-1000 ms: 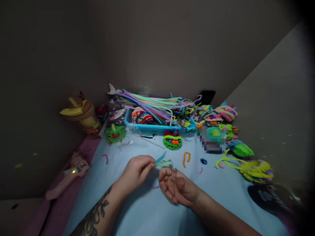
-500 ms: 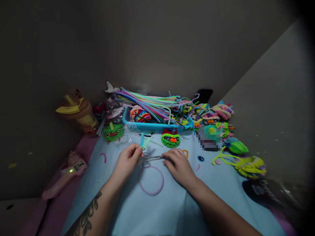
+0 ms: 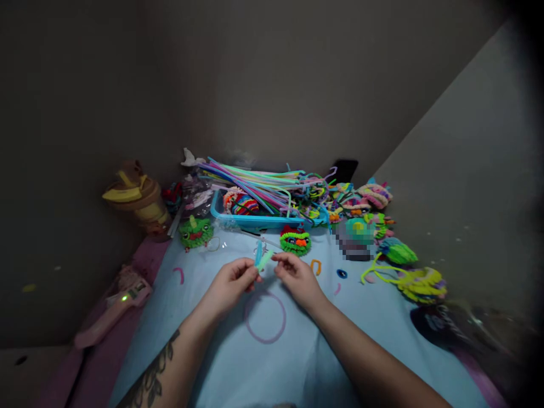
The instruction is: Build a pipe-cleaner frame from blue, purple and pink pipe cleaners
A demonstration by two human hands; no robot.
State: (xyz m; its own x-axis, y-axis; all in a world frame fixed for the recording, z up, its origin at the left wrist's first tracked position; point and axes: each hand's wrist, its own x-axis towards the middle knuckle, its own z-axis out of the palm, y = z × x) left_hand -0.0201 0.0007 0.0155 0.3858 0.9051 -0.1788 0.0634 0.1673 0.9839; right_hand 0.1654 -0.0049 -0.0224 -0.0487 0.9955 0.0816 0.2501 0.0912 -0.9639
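Observation:
My left hand (image 3: 238, 276) is closed, pinching short fuzzy pipe cleaner pieces, one blue (image 3: 258, 254) and one light green (image 3: 266, 260), which stick up from thumb and forefinger. My right hand (image 3: 297, 277) is just to the right, thumb and fingers slightly apart. Its forefinger is at the tip of the green piece; whether it touches cannot be made out. Behind the pieces lie the scissors (image 3: 264, 247), mostly hidden, with part of the handle loops showing. A pale purple ring (image 3: 266, 341) lies on the blue cloth below both hands.
A blue tray (image 3: 272, 221) full of long pipe cleaners (image 3: 255, 175) stands at the back. In front of it are a green frog-like figure (image 3: 196, 232) and a red-green figure (image 3: 296, 242). A pink glue gun (image 3: 114, 309) lies left; fuzzy figures (image 3: 423, 284) lie right.
My right hand has let go of the scissors, which now lie farther back. It has moved up to the pieces in my left hand, which has shifted slightly right.

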